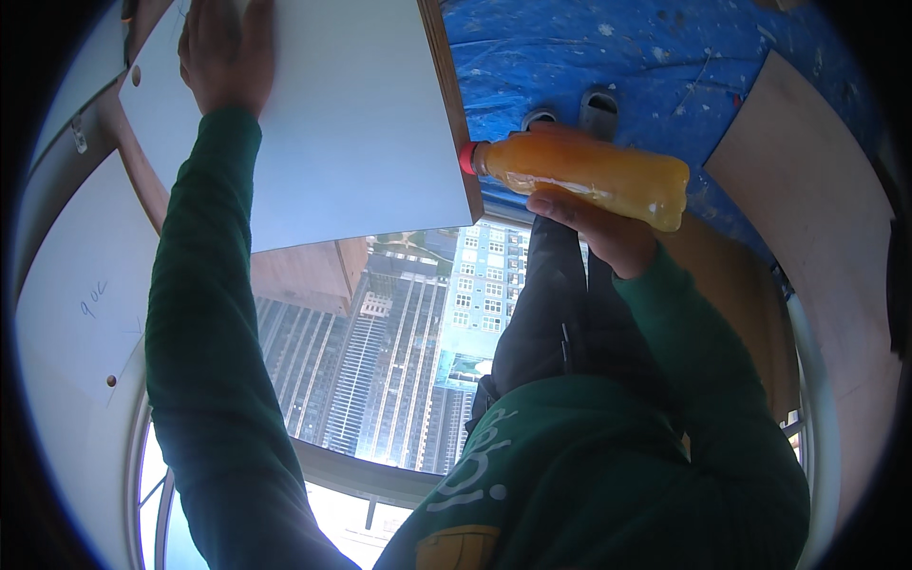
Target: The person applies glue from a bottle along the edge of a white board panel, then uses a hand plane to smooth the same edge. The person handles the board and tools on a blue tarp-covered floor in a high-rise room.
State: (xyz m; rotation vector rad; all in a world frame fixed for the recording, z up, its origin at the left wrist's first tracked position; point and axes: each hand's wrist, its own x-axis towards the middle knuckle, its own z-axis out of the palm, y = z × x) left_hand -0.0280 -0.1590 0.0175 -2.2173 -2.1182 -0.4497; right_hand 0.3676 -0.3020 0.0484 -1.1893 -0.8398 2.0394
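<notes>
My left hand (226, 59) lies flat on a white board (332, 123) at the upper left, fingers stretched toward its far side. My right hand (613, 226) is wrapped around a clear plastic bottle (579, 171) filled with orange-yellow liquid. The bottle is tipped on its side, and its red cap (467, 158) points left at the board's brown wooden edge (454, 114). Whether the cap touches that edge, I cannot tell. My right fingers are partly hidden behind the bottle.
Blue sheeting (655, 57) covers the floor ahead, under my grey shoes (598, 109). Another panel (817, 190) curves along the right. A white panel (81, 285) with pencil marks stands at left. Behind me, a window (380, 351) shows tall buildings.
</notes>
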